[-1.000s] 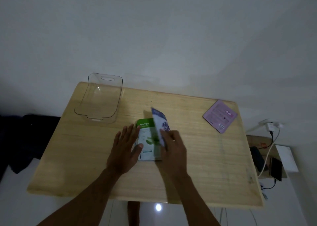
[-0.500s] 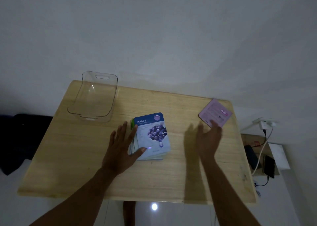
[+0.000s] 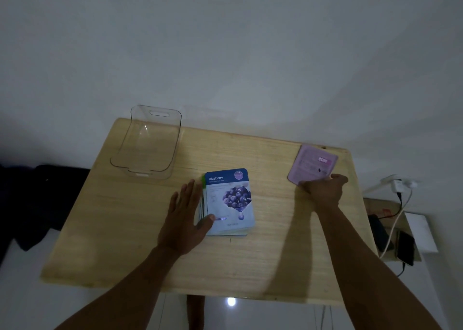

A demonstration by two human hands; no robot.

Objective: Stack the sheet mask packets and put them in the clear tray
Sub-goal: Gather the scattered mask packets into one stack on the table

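The flat pink-lilac sheet mask packet [image 3: 312, 164] lies at the wooden table's [image 3: 125, 229] far right corner, tilted, its near edge under the curled right hand [image 3: 324, 191]; grip unclear. The blueberry-topped stack [image 3: 229, 201] lies leftward, flat open left hand [image 3: 185, 221] steadying it, clear plastic tray [image 3: 147, 144] beyond.

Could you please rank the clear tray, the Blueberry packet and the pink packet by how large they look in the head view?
1. clear tray, clearly largest.
2. Blueberry packet.
3. pink packet; it lies farther away and the right hand covers a corner, so this is unsure.
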